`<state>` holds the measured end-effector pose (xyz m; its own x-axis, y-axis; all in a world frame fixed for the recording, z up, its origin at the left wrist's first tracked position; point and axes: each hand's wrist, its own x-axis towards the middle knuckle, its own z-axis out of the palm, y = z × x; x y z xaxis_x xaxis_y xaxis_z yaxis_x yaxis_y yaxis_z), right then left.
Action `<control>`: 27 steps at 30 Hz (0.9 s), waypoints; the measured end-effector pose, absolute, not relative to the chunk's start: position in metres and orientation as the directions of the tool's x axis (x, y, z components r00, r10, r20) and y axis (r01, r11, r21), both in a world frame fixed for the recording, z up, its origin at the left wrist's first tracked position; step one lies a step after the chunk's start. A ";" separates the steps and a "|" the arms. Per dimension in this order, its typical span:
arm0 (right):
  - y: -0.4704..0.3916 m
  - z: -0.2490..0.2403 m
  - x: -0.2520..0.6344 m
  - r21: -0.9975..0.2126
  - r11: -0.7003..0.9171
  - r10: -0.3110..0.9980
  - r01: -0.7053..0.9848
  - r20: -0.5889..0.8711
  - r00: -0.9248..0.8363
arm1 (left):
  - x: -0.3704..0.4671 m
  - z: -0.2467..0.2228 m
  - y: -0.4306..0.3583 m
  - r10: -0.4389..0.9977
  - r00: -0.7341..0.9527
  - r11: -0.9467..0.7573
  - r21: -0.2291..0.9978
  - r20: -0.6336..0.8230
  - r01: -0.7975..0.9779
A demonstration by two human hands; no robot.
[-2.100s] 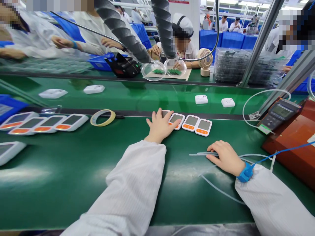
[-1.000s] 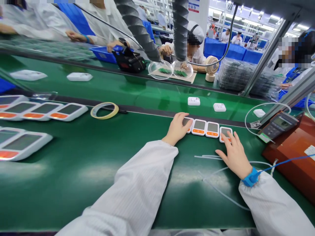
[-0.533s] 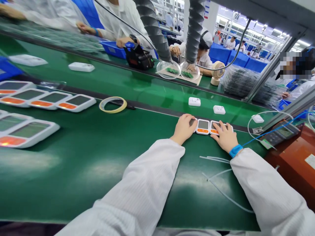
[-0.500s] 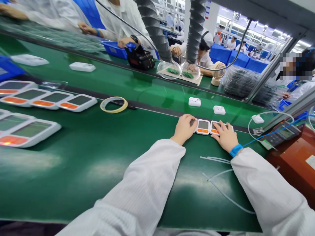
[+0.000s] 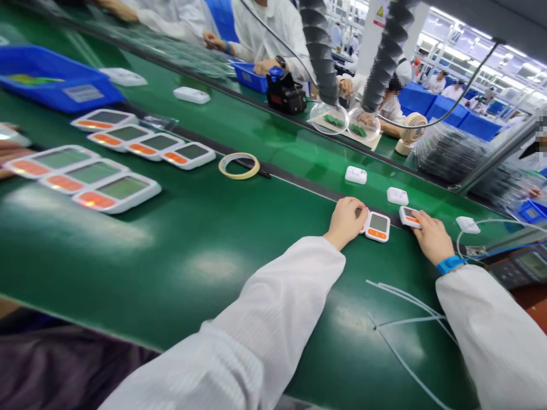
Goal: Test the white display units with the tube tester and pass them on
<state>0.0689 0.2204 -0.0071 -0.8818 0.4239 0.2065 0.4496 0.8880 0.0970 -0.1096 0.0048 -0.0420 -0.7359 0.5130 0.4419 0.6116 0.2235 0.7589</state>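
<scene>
My left hand is closed around a white device with an orange strip, which it mostly covers. Right beside it, a second white device with a grey screen and orange buttons lies on the green bench. My right hand, with a blue wristband, grips a third device at its right side, near the dark strip along the bench. A gap separates this device from the second one. Beyond the strip lie small white units on the green belt.
Several similar devices stand in rows at the left, near a blue bin and a person's hand at the edge. A tape roll lies behind. Thin clear tubes cross the bench near my right sleeve.
The view has turned left, bringing the blue bin and a person's hand at the left into sight. My right hand has moved its device away from the middle one, opening a gap.
</scene>
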 end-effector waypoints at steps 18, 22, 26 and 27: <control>0.235 -0.008 -0.039 0.032 0.908 0.409 0.418 0.153 -0.899 | -0.117 -0.035 0.006 0.396 -0.838 0.090 0.892 0.375 0.442; 0.146 -0.023 0.004 0.029 0.969 0.238 0.244 0.131 -0.962 | -0.116 -0.035 0.008 0.416 -0.856 0.012 0.939 0.307 0.343; 0.093 -0.026 0.023 0.145 0.970 0.171 0.196 0.169 -0.971 | -0.111 -0.034 0.007 0.601 -0.743 -0.099 0.950 0.295 0.297; 0.091 -0.024 0.021 0.162 0.965 0.178 0.205 0.169 -0.969 | -0.111 -0.033 0.006 0.651 -0.703 -0.127 0.954 0.287 0.272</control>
<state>0.0215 0.0912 -0.0245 -0.9694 0.1779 0.1691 0.2054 0.9652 0.1617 -0.1108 0.0062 -0.0334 -0.7030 0.6506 0.2871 0.2723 -0.1267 0.9538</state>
